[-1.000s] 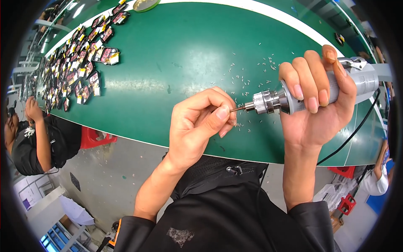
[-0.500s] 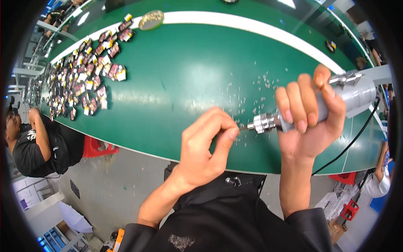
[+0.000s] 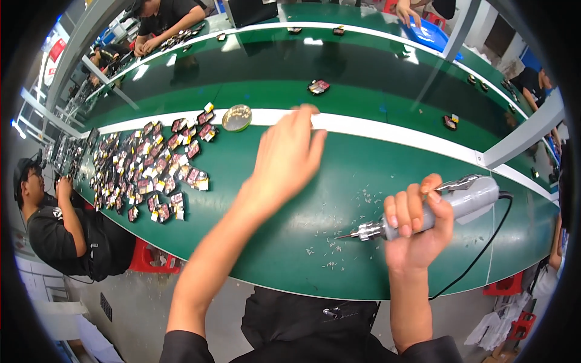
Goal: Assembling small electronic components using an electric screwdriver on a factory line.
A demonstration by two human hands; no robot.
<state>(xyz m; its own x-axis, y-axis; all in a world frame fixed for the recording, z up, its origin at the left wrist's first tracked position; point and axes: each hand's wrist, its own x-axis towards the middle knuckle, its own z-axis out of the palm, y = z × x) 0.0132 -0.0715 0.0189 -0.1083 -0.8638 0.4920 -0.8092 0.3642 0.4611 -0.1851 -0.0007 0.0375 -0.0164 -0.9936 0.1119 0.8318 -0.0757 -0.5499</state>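
the dish [image 3: 242,128], just left of the left hand [image 3: 287,151], could tip if that wrist swings sideways; the driver [image 3: 469,198], its tip among the loose pieces [image 3: 331,264], might scatter them if the right hand [image 3: 419,224] dips. the left arm stretches forward, thumb apart from fingers, seemingly bare, a unit [image 3: 318,87] near its fingertips; the right hand wraps the driver, tip leftward.

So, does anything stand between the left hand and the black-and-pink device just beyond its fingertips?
Nothing visible does. The left hand overlaps the white strip in view, and only green surface shows from its fingertips to the device.
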